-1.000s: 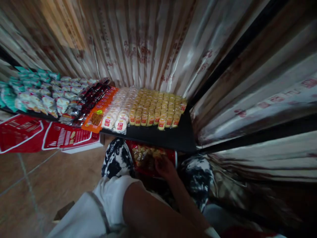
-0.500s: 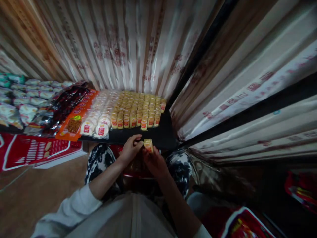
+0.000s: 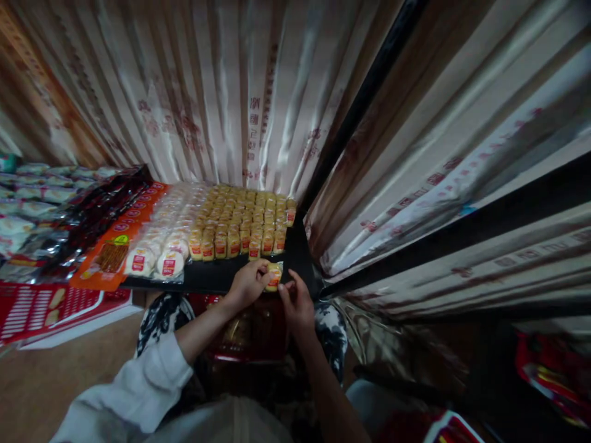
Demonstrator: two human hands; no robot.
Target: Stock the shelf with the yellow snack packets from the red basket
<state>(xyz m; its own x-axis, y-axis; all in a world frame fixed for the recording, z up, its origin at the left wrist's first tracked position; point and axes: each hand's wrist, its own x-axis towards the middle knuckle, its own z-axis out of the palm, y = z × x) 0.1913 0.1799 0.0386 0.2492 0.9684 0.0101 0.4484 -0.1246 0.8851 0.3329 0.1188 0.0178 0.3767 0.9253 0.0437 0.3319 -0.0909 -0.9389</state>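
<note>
My left hand [image 3: 248, 283] pinches a small yellow wrapped snack [image 3: 274, 277] at the front edge of a black shelf [image 3: 217, 280]. My right hand [image 3: 295, 301] hovers just right of the snack, its fingers curled close to it; whether they touch it I cannot tell. Rows of the same yellow snack packs [image 3: 240, 221] fill the shelf behind. Below my hands a red box [image 3: 249, 332] of snacks rests between my knees.
Round white snack packs [image 3: 161, 246], an orange pack row [image 3: 115, 240] and dark packs [image 3: 92, 215] lie left on the shelf. Striped plastic curtains [image 3: 221, 92] hang behind and right. Red cartons [image 3: 46, 307] sit on the floor at left.
My right hand rose from the red box with a yellow snack. Both hands moved up to the shelf's front edge, and the left hand now pinches the snack.
</note>
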